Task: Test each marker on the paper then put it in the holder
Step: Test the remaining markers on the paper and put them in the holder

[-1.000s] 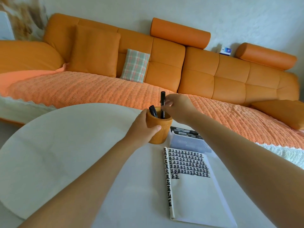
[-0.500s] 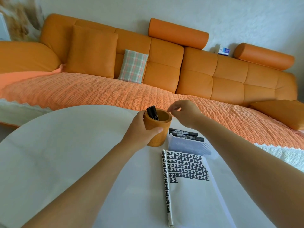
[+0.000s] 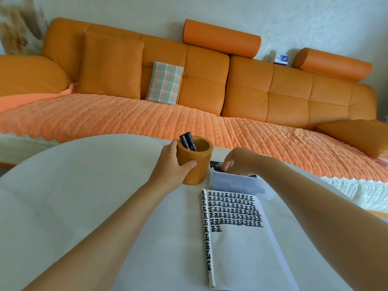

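Two black markers point(image 3: 188, 141) are in the wooden holder point(image 3: 197, 164), which the left hand point(image 3: 172, 164) grips. Meanwhile the right hand point(image 3: 241, 162) curls over the spare markers point(image 3: 216, 164) in the clear box point(image 3: 235, 182), can't tell if one's pinched. The paper point(image 3: 241, 248) is half filled, so I'd say more testing's left.

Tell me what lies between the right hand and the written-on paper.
A translucent ribbed plastic box of black markers, seen in the head view.

2 blk markers point(image 3: 188, 141) in orange holder point(image 3: 196, 166), marked paper point(image 3: 241, 253)
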Demonstrator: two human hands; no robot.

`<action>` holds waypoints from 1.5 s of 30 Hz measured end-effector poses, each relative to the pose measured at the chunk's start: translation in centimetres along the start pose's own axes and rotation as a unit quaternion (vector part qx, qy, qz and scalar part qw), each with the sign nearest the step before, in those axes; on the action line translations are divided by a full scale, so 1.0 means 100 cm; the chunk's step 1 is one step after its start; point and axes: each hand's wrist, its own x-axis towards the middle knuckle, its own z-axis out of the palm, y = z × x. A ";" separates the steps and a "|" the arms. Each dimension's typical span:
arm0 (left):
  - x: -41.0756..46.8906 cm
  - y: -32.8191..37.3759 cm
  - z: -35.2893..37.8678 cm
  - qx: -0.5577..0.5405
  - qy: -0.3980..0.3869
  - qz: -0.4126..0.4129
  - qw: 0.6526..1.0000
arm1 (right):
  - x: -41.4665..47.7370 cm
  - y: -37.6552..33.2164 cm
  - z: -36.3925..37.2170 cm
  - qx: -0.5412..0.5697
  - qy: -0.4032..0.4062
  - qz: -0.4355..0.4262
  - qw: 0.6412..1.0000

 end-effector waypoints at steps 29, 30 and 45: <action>-0.086 0.055 0.025 0.096 -0.106 0.159 0.977 | -0.116 0.005 0.058 0.716 0.182 -0.005 0.673; -0.087 0.055 0.027 0.102 -0.112 0.157 0.976 | -0.117 0.007 0.063 0.727 0.175 -0.004 0.664; -0.087 0.057 0.017 0.198 -0.122 0.269 0.935 | -0.126 0.014 0.079 0.197 0.260 -0.140 0.935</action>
